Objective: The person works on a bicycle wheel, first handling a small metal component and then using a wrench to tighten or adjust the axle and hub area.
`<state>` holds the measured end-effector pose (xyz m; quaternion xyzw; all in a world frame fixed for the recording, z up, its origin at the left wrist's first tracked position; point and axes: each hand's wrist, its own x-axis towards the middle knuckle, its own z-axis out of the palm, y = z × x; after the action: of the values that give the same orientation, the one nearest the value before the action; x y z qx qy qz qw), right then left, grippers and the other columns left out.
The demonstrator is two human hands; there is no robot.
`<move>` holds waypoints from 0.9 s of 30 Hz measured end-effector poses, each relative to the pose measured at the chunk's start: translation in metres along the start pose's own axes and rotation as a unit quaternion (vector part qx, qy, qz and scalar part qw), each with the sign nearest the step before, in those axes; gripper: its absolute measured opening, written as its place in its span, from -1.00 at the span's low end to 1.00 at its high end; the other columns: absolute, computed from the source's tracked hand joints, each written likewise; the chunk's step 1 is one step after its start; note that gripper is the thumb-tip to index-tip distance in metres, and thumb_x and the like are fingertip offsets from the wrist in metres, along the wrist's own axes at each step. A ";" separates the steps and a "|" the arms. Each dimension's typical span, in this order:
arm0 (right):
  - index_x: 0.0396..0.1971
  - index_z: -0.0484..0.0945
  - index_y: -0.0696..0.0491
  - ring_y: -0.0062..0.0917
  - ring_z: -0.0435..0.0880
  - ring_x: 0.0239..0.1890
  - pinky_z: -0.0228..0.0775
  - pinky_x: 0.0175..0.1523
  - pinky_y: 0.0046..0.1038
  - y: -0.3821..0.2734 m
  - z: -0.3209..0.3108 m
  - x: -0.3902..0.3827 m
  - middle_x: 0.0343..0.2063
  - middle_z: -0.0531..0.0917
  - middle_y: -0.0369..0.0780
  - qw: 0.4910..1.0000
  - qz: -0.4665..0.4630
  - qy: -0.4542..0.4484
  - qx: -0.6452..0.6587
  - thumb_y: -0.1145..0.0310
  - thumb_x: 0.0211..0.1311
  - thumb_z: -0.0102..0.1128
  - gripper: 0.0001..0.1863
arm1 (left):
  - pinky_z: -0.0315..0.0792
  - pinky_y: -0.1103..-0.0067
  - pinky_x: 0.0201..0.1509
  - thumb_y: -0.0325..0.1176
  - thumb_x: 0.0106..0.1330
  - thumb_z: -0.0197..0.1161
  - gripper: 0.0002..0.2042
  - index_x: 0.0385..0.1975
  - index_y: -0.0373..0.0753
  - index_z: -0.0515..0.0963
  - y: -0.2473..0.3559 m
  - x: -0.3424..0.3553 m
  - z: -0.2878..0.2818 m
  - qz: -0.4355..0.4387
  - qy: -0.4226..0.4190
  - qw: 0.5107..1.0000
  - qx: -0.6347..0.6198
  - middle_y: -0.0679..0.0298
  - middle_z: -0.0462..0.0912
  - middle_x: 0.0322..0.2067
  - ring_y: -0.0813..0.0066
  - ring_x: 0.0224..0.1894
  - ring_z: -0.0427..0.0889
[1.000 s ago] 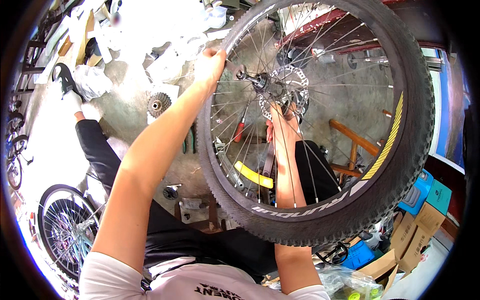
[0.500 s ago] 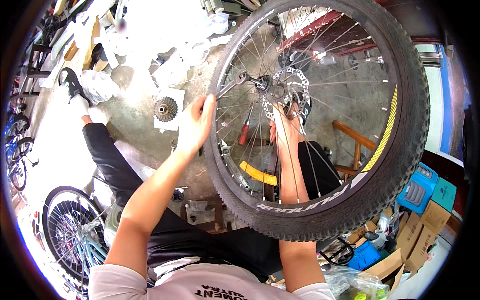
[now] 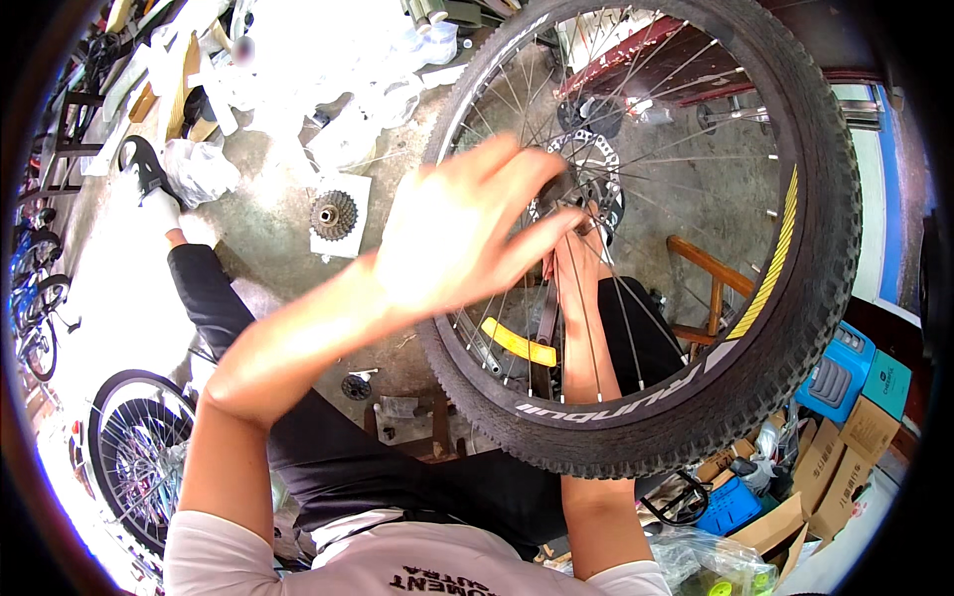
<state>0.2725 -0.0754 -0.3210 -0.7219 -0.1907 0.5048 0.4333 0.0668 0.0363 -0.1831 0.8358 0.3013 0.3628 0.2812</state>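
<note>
A bicycle wheel with a knobby black tyre stands tilted before me on the right. My left hand, slightly blurred, reaches across its near left side, thumb and fingers spread around the hub. That hand hides much of the hub, and no wrench shows. Behind the spokes my right hand is closed at the hub's far side beside the disc brake rotor; its fingers are partly hidden. A yellow reflector sits among the spokes. Left of the wheel, a cassette lies on white paper.
A wooden stool stands behind the wheel. At the right are a blue case and cardboard boxes. Another bicycle wheel is at lower left. Plastic bags and scraps clutter the floor at upper left.
My left hand has moved right, from a ratchet wrench at the wheel's left rim to the hub, and its fingers have spread. The wrench and a red-handled tool are out of sight.
</note>
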 end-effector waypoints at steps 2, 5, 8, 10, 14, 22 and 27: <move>-0.39 0.55 0.15 -0.52 0.53 -0.73 0.35 -0.65 -0.47 -0.002 0.002 -0.004 -0.66 0.55 -0.25 0.999 -0.010 0.020 -0.048 -0.26 0.39 0.02 -0.35 | 0.52 0.40 -0.38 0.02 0.23 0.41 -0.58 -0.15 -0.22 0.64 -0.015 0.042 0.009 0.029 -0.008 0.997 0.070 0.16 0.64 -0.34 0.28 -0.43 0.65; -0.42 0.55 0.14 -0.60 0.51 -0.74 0.31 -0.65 -0.54 -0.002 0.003 -0.005 -0.68 0.53 -0.30 0.999 0.000 0.014 -0.042 -0.20 0.39 0.11 -0.40 | 0.53 0.38 -0.30 0.10 0.17 0.46 -0.47 -0.07 -0.22 0.65 -0.061 0.097 0.037 -0.070 -0.015 0.997 -0.022 0.17 0.66 -0.33 0.33 -0.35 0.65; -0.30 0.45 0.08 -0.62 0.43 -0.80 0.22 -0.73 -0.56 0.001 0.009 0.002 -0.69 0.47 -0.32 0.999 0.032 0.004 0.032 0.02 0.36 0.27 -0.61 | 0.42 0.45 -0.39 0.08 0.15 0.50 -0.38 0.05 -0.30 0.61 -0.128 0.115 0.073 -0.246 -0.012 0.956 -0.158 0.26 0.65 -0.33 0.49 -0.42 0.54; -0.18 0.35 0.04 -0.56 0.40 -0.85 0.18 -0.81 -0.52 0.002 0.009 0.003 -0.68 0.43 -0.29 0.997 0.049 0.017 0.063 0.15 0.33 0.34 -0.63 | 0.38 0.47 -0.42 0.08 0.15 0.51 -0.36 0.06 -0.32 0.59 -0.156 0.102 0.084 -0.320 -0.048 0.917 -0.235 0.28 0.64 -0.34 0.51 -0.43 0.51; -0.21 0.35 0.04 -0.56 0.39 -0.85 0.18 -0.81 -0.52 -0.007 0.009 -0.003 -0.69 0.44 -0.29 0.996 0.013 0.027 0.078 0.15 0.34 0.34 -0.64 | 0.29 0.51 -0.45 0.08 0.18 0.48 -0.36 0.06 -0.34 0.57 -0.156 0.071 0.095 -0.448 -0.011 0.849 -0.279 0.31 0.62 -0.34 0.54 -0.45 0.45; -0.30 0.37 0.05 -0.54 0.39 -0.86 0.18 -0.81 -0.50 -0.021 0.013 -0.008 -0.70 0.46 -0.28 0.996 0.015 0.037 0.074 0.14 0.33 0.34 -0.64 | 0.49 0.38 -0.35 0.03 0.32 0.38 -0.57 -0.29 -0.31 0.62 -0.117 0.048 0.039 -0.229 0.090 0.969 -0.025 0.06 0.61 -0.60 0.29 -0.51 0.63; -0.38 0.40 0.10 -0.43 0.47 -0.83 0.26 -0.78 -0.44 -0.001 -0.015 0.007 -0.70 0.48 -0.22 0.994 0.035 -0.034 0.094 0.13 0.38 0.29 -0.64 | 0.36 0.63 -0.40 -0.14 0.39 0.37 -0.73 -0.22 -0.25 0.59 -0.078 0.066 0.001 -0.076 0.094 0.989 -0.089 0.42 0.55 -0.54 0.70 -0.48 0.43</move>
<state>0.2893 -0.0768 -0.3226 -0.6664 -0.1316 0.5596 0.4749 0.0806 0.1344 -0.2082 0.7444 0.3554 0.4424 0.3519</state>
